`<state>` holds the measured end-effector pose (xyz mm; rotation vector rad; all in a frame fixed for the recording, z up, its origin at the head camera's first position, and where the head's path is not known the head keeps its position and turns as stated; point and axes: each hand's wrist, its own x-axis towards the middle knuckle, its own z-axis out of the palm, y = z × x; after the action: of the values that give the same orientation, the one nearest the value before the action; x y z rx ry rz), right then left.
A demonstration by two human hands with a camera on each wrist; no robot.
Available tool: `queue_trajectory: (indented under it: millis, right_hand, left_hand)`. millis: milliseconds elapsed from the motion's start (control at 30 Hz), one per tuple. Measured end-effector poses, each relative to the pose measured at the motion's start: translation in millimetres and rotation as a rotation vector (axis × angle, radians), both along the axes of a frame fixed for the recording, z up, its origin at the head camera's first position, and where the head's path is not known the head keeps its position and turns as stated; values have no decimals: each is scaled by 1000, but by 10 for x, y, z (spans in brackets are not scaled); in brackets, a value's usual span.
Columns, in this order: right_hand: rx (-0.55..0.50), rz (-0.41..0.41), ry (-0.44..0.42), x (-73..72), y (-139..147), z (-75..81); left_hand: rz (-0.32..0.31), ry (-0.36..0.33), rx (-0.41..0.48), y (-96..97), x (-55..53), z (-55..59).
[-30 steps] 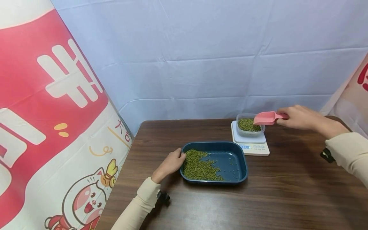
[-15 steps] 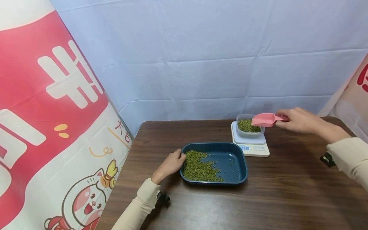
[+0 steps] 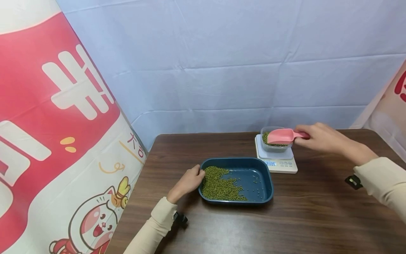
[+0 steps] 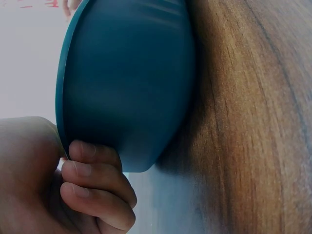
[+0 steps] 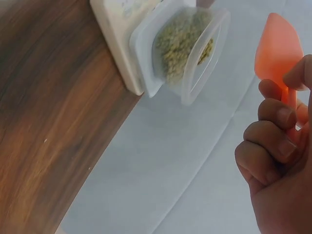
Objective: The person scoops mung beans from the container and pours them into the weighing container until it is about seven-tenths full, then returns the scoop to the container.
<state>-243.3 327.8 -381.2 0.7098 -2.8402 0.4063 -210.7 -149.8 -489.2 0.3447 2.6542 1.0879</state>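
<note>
My left hand (image 3: 189, 179) grips the left rim of a dark blue tray (image 3: 253, 173); in the left wrist view its fingers (image 4: 100, 187) curl against the tray's outer wall. Mung beans (image 3: 219, 185) lie heaped on the tray's left side. My right hand (image 3: 323, 138) holds a pink scoop (image 3: 280, 136) by its handle, over a clear plastic container (image 3: 276, 149) of mung beans. The scoop's back faces up and hides part of those beans. In the right wrist view the scoop (image 5: 279, 48) is apart from the container. Beneath the container is a white kitchen scale (image 3: 289, 166) with a lit display.
The brown wooden table (image 3: 228, 229) carries the tray and the scale, the scale behind and to the right. A pale cloth (image 3: 222, 88) hangs behind the table. A printed red and white banner (image 3: 63, 141) stands along the left side.
The right hand has turned the scoop over and shifted it left over the container. Digits on the scale's display have changed. The left hand and tray have stayed in place.
</note>
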Motion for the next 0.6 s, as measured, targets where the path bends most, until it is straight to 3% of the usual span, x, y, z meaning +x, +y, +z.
queue_trajectory:
  millis: [233,600]
  right_hand:
    - [-34,68,37,53,-166,5]
    - [-53,102,-42,126,-422,16]
  left_hand:
    - [-6,-3,7,-4,1,0]
    - [-7,-3,8,-7,1,-5]
